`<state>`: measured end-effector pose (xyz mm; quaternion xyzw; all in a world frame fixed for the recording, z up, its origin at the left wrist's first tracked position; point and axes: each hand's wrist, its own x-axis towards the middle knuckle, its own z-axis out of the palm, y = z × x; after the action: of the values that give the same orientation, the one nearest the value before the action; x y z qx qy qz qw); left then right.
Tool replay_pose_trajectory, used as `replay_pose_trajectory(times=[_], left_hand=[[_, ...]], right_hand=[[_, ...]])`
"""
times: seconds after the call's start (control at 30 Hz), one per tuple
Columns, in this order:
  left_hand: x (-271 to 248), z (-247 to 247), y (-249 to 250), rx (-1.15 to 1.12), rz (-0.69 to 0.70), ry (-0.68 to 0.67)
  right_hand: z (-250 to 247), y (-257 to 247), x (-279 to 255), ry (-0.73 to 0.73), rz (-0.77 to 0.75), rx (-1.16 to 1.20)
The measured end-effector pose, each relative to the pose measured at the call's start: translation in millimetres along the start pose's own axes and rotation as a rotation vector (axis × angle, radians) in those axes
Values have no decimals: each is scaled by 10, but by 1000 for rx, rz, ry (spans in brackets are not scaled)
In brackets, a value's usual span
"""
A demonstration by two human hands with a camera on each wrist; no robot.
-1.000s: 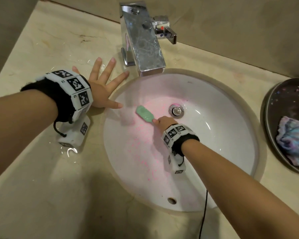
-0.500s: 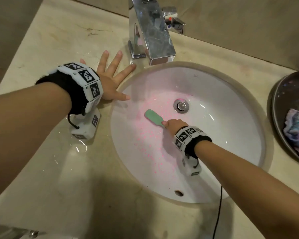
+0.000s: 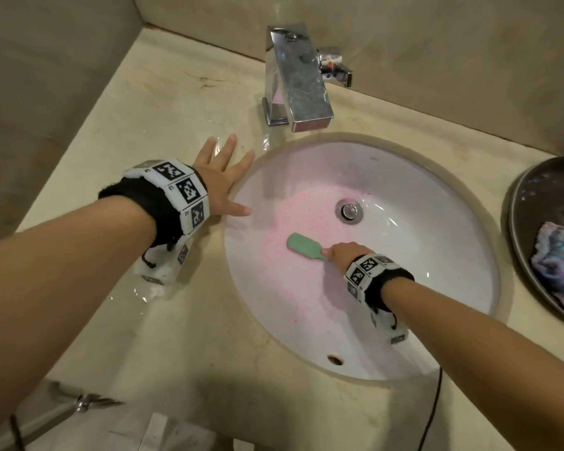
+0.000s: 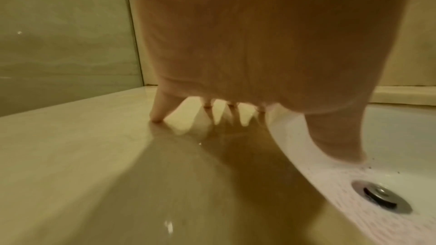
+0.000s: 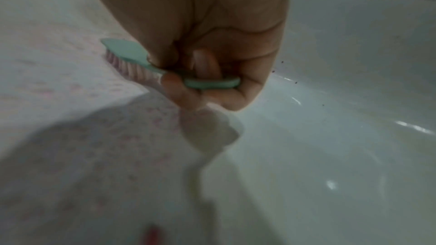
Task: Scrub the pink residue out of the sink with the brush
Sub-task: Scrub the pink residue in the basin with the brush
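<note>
The right hand (image 3: 341,255) curls its fingers (image 5: 174,88) around the green brush (image 3: 305,245) handle, so the bristles press the pink residue (image 3: 293,288) just beyond them. The left hand (image 3: 220,180) lies spread flat on the bench (image 3: 163,131), thumb over the sink (image 3: 453,203) rim, probably as a brace.

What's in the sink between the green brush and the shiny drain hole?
Only pink residue speckled over the white sink bowl. Nothing else lies between the brush and the drain; the head view shows it best.
</note>
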<state>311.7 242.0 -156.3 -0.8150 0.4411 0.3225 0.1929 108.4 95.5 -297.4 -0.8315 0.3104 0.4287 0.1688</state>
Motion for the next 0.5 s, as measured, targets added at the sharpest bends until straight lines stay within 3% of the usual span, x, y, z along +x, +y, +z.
replay_pose_trajectory(times=[0.07, 0.2, 0.3, 0.5], left_hand=[[-86, 96, 6, -33, -22, -11], [-178, 330, -34, -133, -76, -26], [-248, 469, -22, -175, -94, -16], [-295, 611, -5, -200, -105, 25]], right_hand=[[5, -145, 20, -2, -24, 31], [79, -633, -138, -36, -212, 88], [223, -671, -202, -92, -303, 93], [146, -236, -90, -97, -135, -20]])
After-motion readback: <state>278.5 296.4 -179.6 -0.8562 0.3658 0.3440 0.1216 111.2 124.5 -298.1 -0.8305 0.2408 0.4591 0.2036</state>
